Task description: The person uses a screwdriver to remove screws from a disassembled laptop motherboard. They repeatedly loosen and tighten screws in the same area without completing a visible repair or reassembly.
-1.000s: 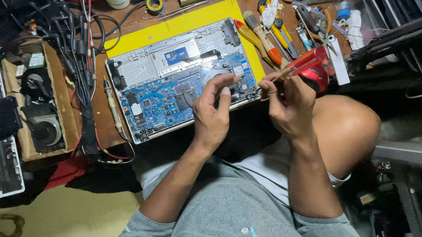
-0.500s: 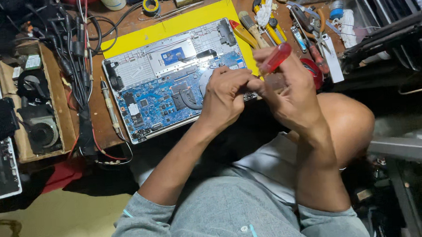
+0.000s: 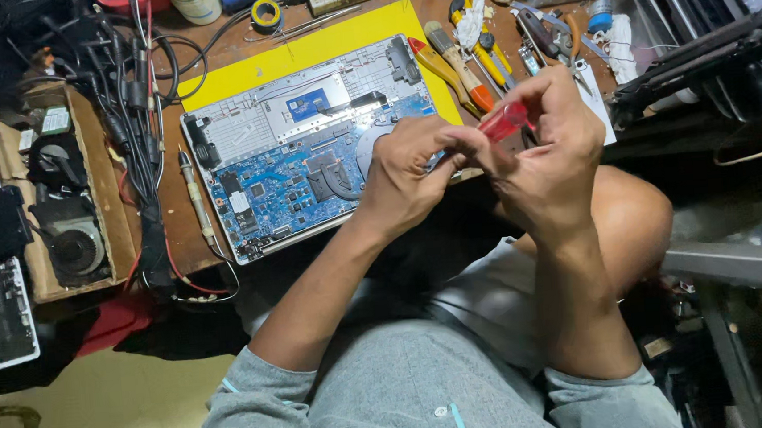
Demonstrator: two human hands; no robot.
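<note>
up close, both hands on a red screwdriver over an opened laptop

the right hand point(image 3: 555, 153) is curled shut around a screwdriver point(image 3: 504, 122) with a glossy, see-through red plastic handle. the left hand point(image 3: 405, 172) pinches in at the tool's front end with bent fingers, so i cannot see the tip. both hands meet just above the right edge of the opened laptop point(image 3: 305, 148). its base lies bare: a blue circuit board, dull silver metal plating, a round fan housing and dark curved heat pipes. it rests on a flat yellow mat point(image 3: 315, 44) on a worn brown wooden table point(image 3: 181, 228). just to the right lie more screwdrivers point(image 3: 455, 61) with yellow and orange handles. to the left hang tangled black cables point(image 3: 138, 124), and beyond them sits a cardboard box point(image 3: 98, 198) holding fan parts.
</note>
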